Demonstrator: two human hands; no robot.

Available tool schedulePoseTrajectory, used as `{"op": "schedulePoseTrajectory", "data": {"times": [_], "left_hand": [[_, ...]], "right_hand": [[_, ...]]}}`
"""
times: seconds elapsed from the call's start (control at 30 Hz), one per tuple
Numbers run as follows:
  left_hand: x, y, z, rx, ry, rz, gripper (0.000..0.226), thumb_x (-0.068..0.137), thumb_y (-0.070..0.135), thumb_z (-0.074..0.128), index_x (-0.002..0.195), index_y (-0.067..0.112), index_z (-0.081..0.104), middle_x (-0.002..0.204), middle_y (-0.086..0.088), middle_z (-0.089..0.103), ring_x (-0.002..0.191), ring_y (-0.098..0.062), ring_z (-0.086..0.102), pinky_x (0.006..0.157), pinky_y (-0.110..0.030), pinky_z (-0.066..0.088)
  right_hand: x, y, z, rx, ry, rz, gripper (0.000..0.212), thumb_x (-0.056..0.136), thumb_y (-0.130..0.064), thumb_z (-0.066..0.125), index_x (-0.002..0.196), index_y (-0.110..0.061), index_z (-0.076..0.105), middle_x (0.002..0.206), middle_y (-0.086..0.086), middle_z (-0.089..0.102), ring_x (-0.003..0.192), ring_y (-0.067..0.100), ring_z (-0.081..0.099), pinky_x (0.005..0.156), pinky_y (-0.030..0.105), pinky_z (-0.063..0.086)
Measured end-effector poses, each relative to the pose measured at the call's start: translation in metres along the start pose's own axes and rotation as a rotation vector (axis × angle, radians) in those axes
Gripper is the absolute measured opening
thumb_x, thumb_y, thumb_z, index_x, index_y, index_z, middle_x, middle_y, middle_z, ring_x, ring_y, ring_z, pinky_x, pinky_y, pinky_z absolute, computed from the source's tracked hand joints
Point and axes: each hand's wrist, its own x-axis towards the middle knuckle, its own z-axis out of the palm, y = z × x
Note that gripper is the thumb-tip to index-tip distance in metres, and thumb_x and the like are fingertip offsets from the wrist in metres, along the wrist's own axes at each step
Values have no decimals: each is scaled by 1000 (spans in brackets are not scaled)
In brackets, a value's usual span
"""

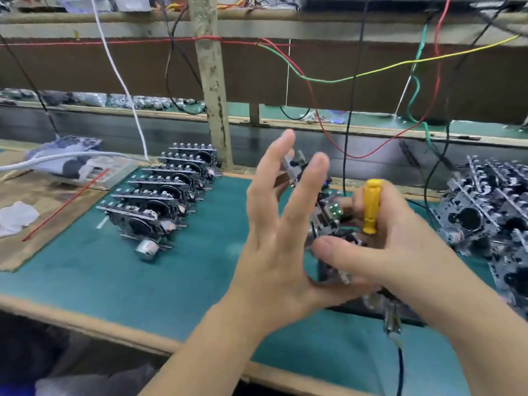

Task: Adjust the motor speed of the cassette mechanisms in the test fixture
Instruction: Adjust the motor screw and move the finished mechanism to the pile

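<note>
Left hand (274,235): fingers spread wide and straight, thumb lying against the cassette mechanism (328,224) held mid-bench, above the green mat (85,267). Right hand (394,241) grips that mechanism and a yellow-handled screwdriver (371,207). Row of mechanisms (168,190) runs from mat centre-left to its far edge; another pile (491,212) crowds the right edge. Bare mat lies along the near edge, left of the hands.

No text, label, brand, number or sign can be read anywhere; all surfaces are too blurred or too small to tell.
</note>
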Motion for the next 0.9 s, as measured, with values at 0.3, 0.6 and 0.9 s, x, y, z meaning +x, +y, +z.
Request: {"op": "schedulePoseTrajectory", "data": {"times": [0.3,0.6,0.9], "left_hand": [[24,-60,26,-26,-749,-339,105,76,44,85,158,33,21,154,20,40,145,1,27,124,-50,12],[24,-74,43,-115,-876,-530,100,68,42,90,152,36,36,143,25,53,136,7,34,122,-26,14],[30,-70,49,-58,-919,-607,89,66,36,93,141,28,47,138,20,55,124,6,50,103,-16,37]], "right_hand": [[37,55,-90,-816,-173,-12,61,54,-49,86,83,-31,35,83,-19,52,74,-15,50,65,9,39],[50,90,-100,-757,-323,59,56,70,-34,85,90,-31,33,144,-26,46,87,-23,54,66,14,45],[45,91,-123,-877,-298,140,79,57,-47,92,114,-37,38,133,-25,46,104,-12,51,78,10,40]]}}
